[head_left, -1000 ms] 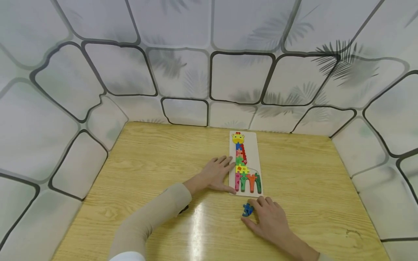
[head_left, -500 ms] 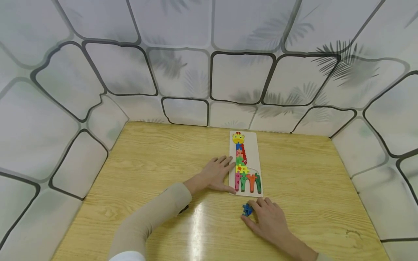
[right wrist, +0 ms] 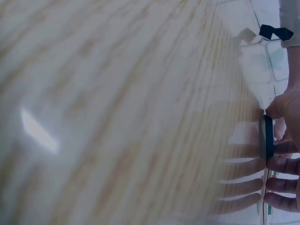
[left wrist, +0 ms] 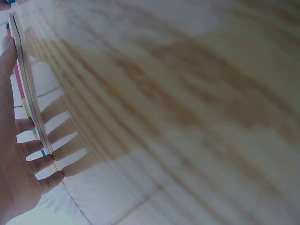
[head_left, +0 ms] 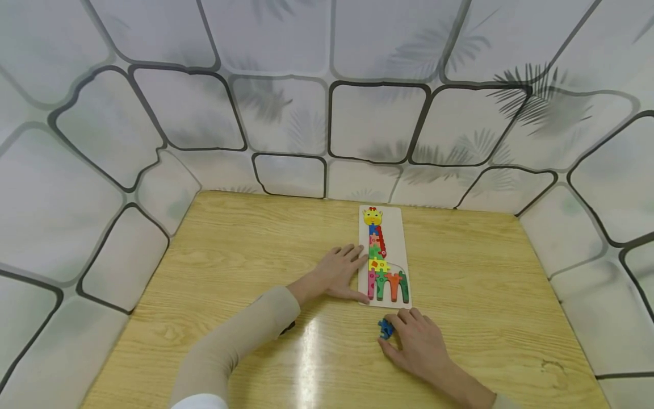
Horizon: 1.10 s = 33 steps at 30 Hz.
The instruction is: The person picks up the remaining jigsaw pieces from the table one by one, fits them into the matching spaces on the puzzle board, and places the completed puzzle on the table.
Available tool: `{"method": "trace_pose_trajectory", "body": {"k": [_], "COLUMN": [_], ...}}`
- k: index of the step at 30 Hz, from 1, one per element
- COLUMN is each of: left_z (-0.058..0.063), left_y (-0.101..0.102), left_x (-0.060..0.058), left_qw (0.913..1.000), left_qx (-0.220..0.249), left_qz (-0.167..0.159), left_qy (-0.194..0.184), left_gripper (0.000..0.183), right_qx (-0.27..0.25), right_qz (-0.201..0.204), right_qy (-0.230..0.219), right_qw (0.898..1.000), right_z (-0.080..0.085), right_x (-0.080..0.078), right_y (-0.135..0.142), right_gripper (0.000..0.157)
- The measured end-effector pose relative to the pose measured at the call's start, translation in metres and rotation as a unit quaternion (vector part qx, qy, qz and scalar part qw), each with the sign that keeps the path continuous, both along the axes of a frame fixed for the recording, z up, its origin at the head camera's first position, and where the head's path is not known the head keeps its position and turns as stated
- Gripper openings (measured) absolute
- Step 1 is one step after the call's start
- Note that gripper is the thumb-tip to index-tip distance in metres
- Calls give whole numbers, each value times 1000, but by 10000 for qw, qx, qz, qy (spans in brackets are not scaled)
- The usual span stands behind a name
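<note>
A white puzzle board (head_left: 394, 238) lies flat on the table, carrying a giraffe built of coloured pieces. To the right of the yellow piece (head_left: 378, 265), above the orange and dark green legs, a curved outline shows bare board. My left hand (head_left: 339, 274) rests along the board's left edge with fingers spread; the left wrist view shows its fingertips at that edge. Just below the board, my right hand (head_left: 420, 345) pinches a blue puzzle piece (head_left: 385, 328) between thumb and forefinger. In the right wrist view this piece (right wrist: 269, 136) appears edge-on and dark, low over the tabletop.
The wooden table (head_left: 245, 238) is enclosed by a pale wall (head_left: 378, 122) with a stone-block pattern at the back and sides. A dark object (head_left: 288, 328) sits at the left wrist. Light glares off the tabletop between the arms.
The blue puzzle piece has turned slightly in my right hand's fingers and shifted a little to the left. My left hand and the board stay where they were.
</note>
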State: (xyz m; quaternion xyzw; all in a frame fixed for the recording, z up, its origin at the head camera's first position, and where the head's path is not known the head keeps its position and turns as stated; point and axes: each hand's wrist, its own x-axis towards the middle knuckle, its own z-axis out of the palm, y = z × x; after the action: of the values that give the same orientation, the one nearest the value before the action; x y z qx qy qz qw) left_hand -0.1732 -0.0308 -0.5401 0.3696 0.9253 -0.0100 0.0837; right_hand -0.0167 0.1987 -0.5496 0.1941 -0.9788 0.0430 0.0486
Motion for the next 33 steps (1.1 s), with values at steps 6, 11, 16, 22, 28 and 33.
{"method": "trace_pose_trajectory", "body": {"k": [6, 11, 16, 22, 28, 33], "left_z": [0, -1, -1, 1, 1, 0], "left_y": [0, 0, 0, -1, -1, -2], "left_x": [0, 0, 0, 1, 1, 1], "left_qw": [10000, 10000, 10000, 9999, 9998, 9998], "left_qx": [19, 7, -21, 135, 184, 202], "left_qz": [-4, 12, 15, 17, 5, 6], "left_qy": [-16, -36, -31, -70, -68, -67], "left_gripper": [118, 118, 118, 117, 117, 117], "right_qx": [40, -12, -29, -106, -56, -78], "right_qz": [67, 277, 630, 901, 1011, 1109], "right_qy": [-72, -31, 143, 212, 115, 105], "right_qw": [9999, 9996, 9979, 9957, 9948, 9937], "right_z": [-1, -3, -3, -2, 2, 2], "right_x": [-1, -4, -6, -7, -7, -8], "right_y": [1, 3, 7, 10, 11, 12], "right_gripper": [46, 46, 44, 41, 39, 39]}}
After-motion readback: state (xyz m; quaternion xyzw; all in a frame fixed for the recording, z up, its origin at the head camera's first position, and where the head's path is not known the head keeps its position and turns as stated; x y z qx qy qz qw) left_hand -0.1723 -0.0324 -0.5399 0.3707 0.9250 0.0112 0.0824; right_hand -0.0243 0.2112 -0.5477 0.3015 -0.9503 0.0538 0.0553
